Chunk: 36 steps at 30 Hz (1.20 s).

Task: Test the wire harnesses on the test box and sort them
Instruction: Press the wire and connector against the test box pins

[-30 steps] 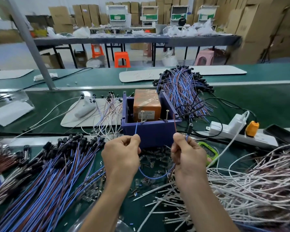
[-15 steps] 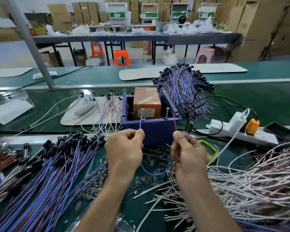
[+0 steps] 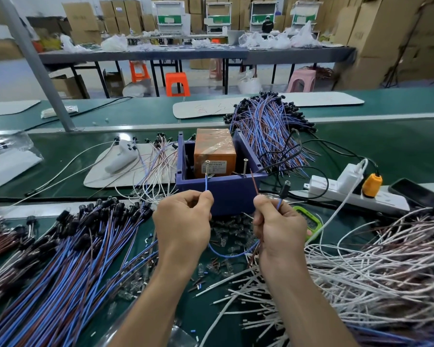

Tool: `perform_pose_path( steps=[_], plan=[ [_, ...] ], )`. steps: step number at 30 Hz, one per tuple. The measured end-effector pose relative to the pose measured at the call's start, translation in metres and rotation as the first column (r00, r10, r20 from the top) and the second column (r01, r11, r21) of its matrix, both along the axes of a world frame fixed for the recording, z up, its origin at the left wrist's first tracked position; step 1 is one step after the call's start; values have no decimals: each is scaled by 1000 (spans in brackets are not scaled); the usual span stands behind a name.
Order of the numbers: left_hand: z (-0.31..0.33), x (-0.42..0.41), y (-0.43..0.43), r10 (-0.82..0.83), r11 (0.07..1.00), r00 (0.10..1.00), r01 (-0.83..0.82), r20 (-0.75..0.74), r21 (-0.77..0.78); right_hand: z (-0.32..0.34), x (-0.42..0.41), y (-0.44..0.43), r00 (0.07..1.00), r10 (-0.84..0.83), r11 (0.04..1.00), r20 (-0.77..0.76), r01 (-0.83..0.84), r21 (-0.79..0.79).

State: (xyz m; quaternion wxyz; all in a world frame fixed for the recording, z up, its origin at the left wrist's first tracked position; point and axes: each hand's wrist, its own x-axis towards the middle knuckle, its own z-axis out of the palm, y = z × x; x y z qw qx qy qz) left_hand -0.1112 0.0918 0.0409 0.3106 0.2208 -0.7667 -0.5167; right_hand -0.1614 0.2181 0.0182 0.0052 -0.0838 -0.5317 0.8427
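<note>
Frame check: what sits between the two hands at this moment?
In the head view, a blue wire sags in a loop from the left hand to the right hand, over small clear parts scattered on the green bench.

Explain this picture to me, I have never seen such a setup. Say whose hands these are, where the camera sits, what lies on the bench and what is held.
No machine here: a person works with bare hands, and the one camera is worn on the head, looking down. The left hand and right hand each pinch an end of one wire harness; the left holds its blue lead up at a screw on the purple test box. On the green bench lie blue-and-brown harnesses at left, white wires at right, and a power strip.
</note>
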Motion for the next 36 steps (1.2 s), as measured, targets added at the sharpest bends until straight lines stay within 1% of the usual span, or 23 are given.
perform_pose_path(
  steps=[4, 6, 8, 12, 14, 16, 18, 20, 21, 22, 24, 26, 27, 29, 30, 33, 36],
  plan=[
    [1, 0, 0, -1, 1000, 1000, 1, -7, -5, 0, 1, -2, 999, 26, 999, -21, -25, 43],
    [0, 1, -1, 7, 999, 1000, -7, 8, -46, 0, 2, -4, 999, 41, 998, -29, -40, 41],
    [0, 1, -1, 11, 998, 1000, -9, 20, -60, -1, 2, -3, 999, 30, 999, -29, -29, 24],
    [0, 1, 0, 33, 999, 999, -33, 0, -4, 3, 2, -1, 999, -33, 999, -41, 32, -34],
    [-2, 4, 2, 50, 999, 999, -50, -15, 15, 6, 5, 1, 997, -25, 997, -72, 20, -70],
    [-4, 8, 6, 21, 996, 999, -19, -26, 86, 11, 9, 1, 990, 68, 995, -124, -76, -66],
    [0, 13, 13, -74, 969, 996, 85, -56, 230, 17, 17, 1, 964, 219, 975, -153, -224, -16],
    [9, 18, 21, -198, 888, 973, 228, -116, 398, 25, 23, 2, 930, 339, 941, -144, -336, 49],
    [15, 20, 22, -251, 840, 957, 290, -146, 458, 29, 26, 3, 917, 379, 925, -127, -372, 74],
    [22, 23, 23, -293, 807, 942, 336, -165, 486, 33, 28, 6, 906, 410, 911, -105, -402, 93],
    [34, 30, 22, -335, 794, 928, 372, -164, 481, 43, 33, 12, 885, 461, 882, -62, -450, 142],
    [43, 34, 21, -320, 811, 939, 339, -125, 477, 54, 39, 24, 877, 477, 868, -46, -463, 181],
    [46, 36, 21, -299, 829, 949, 310, -100, 466, 59, 42, 34, 883, 466, 875, -52, -451, 176],
    [49, 39, 19, -266, 863, 962, 267, -65, 429, 68, 48, 58, 901, 425, 901, -81, -414, 126],
    [52, 40, 20, -272, 865, 961, 271, -58, 422, 73, 50, 73, 909, 405, 913, -99, -396, 95],
    [60, 43, 32, -351, 864, 935, 340, -39, 372, 90, 54, 118, 932, 329, 942, -150, -335, -19],
    [67, 43, 49, -357, 883, 931, 362, -74, 299, 113, 53, 149, 954, 226, 956, -198, -257, -145]
  ],
)
